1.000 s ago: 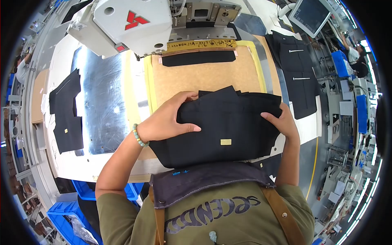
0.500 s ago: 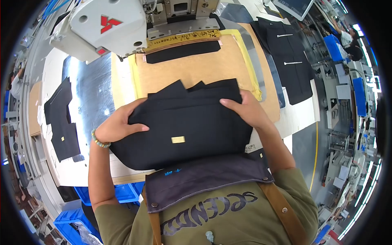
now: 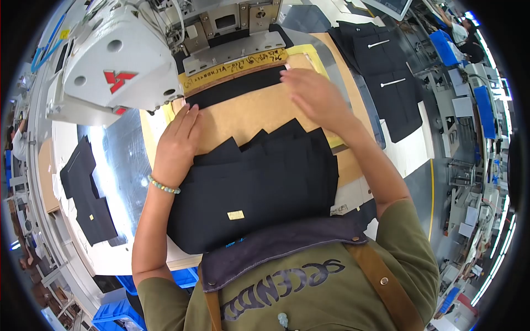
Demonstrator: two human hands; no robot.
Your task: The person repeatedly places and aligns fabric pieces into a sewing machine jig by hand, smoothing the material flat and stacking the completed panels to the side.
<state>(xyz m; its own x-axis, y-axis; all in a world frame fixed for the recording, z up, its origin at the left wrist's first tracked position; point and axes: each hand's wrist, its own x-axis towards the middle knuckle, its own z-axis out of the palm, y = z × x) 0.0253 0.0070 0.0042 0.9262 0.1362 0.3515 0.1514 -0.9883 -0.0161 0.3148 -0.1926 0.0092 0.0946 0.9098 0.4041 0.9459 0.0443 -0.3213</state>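
Note:
My left hand (image 3: 179,135) lies open, its stretched fingertips at the left end of a narrow black fabric strip (image 3: 237,88). At the strip's right end, my right hand (image 3: 317,102) reaches in with fingers extended and the index fingertip on or just over the fabric. The strip lies along the yellow, handwritten edge of the sewing machine's clamp (image 3: 237,69), on a tan board (image 3: 237,121). Below both hands rests a stack of black fabric pieces (image 3: 254,182) with a small yellow label (image 3: 236,215), close against my apron.
A white sewing machine head (image 3: 121,66) overhangs the upper left. Black fabric pieces lie at left (image 3: 88,193) and, with two white strips on them, at right (image 3: 386,83). Blue bins (image 3: 118,314) stand below the table. Another person (image 3: 461,33) is far off at upper right.
Both hands have let go of the black fabric stack and moved up to the ends of the strip. The stack now lies lower, near my apron.

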